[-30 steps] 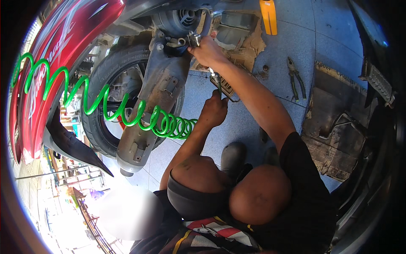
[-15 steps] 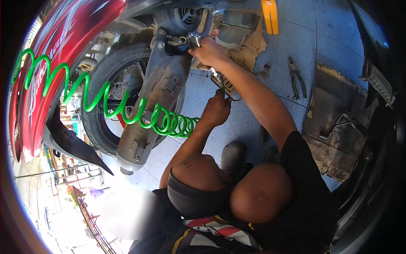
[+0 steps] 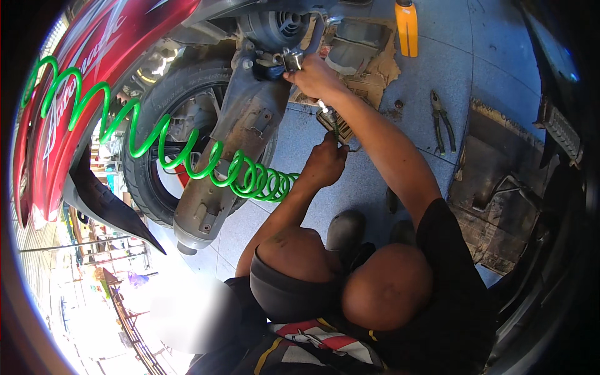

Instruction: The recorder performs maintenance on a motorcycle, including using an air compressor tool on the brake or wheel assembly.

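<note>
My right hand (image 3: 312, 78) is closed around a silver air tool (image 3: 292, 60), its head up against metal fittings (image 3: 275, 58) just below the round finned engine cover (image 3: 281, 22). The tool's hose coupling (image 3: 324, 107) hangs out under that hand. Lower down, my left hand (image 3: 325, 159) is closed on the hose just below the coupling. A coiled green hose (image 3: 147, 147) stretches across the red scooter bodywork (image 3: 94, 44), the rear tyre (image 3: 144, 181) and the long exhaust muffler (image 3: 206, 206) beside my left forearm.
On the tiled floor lie torn cardboard (image 3: 381, 75), pliers (image 3: 440, 122) and an upright-looking orange bottle (image 3: 406, 31). A worn board with a metal bracket (image 3: 481, 200) is at right. Dark vehicle parts (image 3: 559, 134) line the right edge. My knees are below.
The scene has shifted slightly right and down in the view at the top. Both hands keep their holds on the tool and hose, with little visible movement against the scooter.
</note>
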A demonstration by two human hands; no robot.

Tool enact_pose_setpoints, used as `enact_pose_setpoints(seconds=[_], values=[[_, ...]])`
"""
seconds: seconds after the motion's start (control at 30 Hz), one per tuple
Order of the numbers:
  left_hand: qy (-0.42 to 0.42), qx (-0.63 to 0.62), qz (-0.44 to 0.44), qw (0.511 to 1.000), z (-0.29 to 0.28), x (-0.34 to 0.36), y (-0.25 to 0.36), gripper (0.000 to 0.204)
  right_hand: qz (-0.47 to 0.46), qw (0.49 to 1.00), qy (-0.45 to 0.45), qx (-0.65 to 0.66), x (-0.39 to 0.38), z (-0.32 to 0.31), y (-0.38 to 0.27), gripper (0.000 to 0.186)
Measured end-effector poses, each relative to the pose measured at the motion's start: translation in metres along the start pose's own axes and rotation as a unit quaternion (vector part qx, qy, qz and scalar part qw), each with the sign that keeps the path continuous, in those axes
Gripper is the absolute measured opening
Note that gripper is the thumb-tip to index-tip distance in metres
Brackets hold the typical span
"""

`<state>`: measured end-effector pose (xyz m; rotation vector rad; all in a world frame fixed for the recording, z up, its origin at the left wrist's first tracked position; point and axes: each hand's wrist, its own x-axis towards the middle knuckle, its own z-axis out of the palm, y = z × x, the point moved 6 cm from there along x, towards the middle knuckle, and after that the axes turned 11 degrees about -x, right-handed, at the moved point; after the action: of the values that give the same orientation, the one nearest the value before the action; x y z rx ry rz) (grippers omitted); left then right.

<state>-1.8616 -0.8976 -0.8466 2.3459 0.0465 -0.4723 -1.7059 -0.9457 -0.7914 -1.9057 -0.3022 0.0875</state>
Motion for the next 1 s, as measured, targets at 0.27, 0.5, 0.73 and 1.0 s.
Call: enact_pose_setpoints(seconds=[0.27,0.5,0.73,1.0], values=[[-0.01,-0.008,0.001,1.0,0.003,0.0,-0.001,0.034,0.038,0.999,-0.018,-0.018,-0.007,-0.001,0.001,0.036],[0.004,-0.026,0.013,1.0,0.001,-0.001,0.002,0.04,0.0,0.998,0.036,-0.046,-0.008,-0.009,-0.007,0.031],[-0.005,-0.008,-0.01,1.0,0.002,0.0,-0.001,0.045,-0.057,0.994,0.071,-0.059,-0.008,0.002,-0.002,0.031],[0.013,-0.014,0.01,1.0,-0.004,0.001,-0.002,0.046,-0.017,0.999,0.037,-0.005,-0.003,0.002,-0.001,0.029]])
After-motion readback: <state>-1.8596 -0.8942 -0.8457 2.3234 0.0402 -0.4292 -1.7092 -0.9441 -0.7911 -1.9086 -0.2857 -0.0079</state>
